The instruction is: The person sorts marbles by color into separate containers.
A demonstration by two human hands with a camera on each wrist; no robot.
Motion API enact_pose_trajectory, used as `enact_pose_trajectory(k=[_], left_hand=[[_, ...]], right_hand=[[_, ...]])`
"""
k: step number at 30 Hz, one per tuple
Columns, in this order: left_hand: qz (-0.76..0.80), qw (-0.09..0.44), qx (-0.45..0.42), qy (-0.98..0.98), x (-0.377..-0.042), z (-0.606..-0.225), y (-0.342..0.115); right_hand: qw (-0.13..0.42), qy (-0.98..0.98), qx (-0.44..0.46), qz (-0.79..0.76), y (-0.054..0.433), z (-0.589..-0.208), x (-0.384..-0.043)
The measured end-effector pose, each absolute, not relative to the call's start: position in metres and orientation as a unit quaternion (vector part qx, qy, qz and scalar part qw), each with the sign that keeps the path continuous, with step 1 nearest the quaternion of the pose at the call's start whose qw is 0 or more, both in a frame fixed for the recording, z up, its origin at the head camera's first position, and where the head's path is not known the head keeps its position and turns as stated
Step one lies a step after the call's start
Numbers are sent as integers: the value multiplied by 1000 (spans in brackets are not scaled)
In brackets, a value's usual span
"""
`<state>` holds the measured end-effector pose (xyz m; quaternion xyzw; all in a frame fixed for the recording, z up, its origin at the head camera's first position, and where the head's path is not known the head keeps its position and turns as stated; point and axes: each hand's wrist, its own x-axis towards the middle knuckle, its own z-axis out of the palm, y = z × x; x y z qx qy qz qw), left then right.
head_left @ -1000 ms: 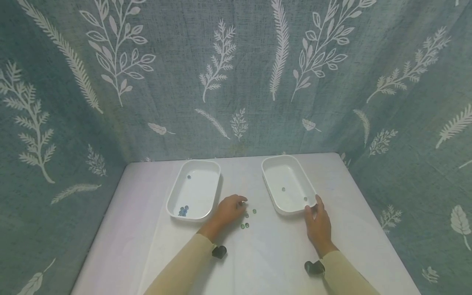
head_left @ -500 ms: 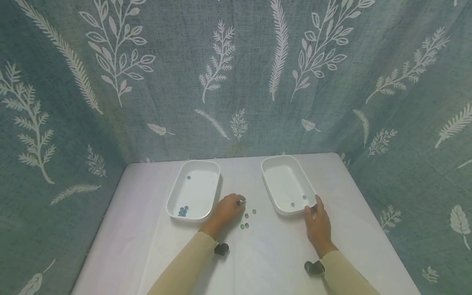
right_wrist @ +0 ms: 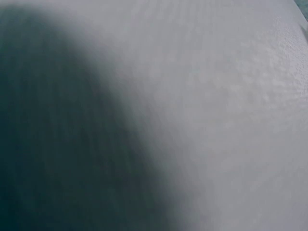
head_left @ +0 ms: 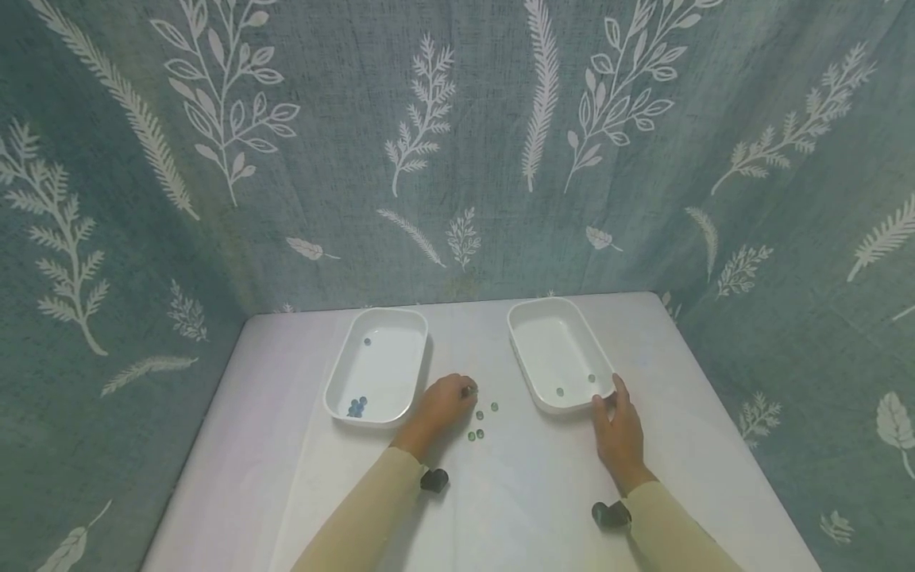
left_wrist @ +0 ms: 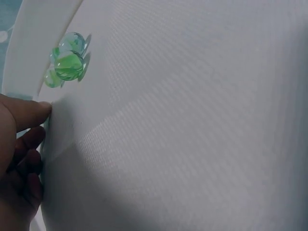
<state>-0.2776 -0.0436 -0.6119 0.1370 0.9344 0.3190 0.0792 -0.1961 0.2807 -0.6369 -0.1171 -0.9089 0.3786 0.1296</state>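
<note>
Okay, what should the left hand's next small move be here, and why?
I'd probably take the greenish marble nearest the left hand and lift it toward the right tray. Two marbles inside that tray look greenish too, while the left tray holds blue marbles. The right hand touches the right tray's near corner. Whether the left hand holds anything is hard to tell.

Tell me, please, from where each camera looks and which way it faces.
Head: on the head, facing forward and down at the tabletop, left tray, right tray, loose marbles; left grip, right grip and both sleeves show.
Left wrist: on that wrist, facing the tabletop and loose marbles; left grip's fingers show at the left edge.
Right wrist: on that wrist, facing a blurred pale surface; a dark shape fills the lower left, no grip discernible.
Shared: head and left wrist both show the left grip and loose marbles.
</note>
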Motion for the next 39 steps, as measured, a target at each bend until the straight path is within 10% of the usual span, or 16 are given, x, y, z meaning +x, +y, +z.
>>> enact_pose_trajectory(k=[39], left_hand=[[374, 77, 144, 913, -277, -602, -27]], right_hand=[[138, -909, -116, 375, 280, -638, -196]])
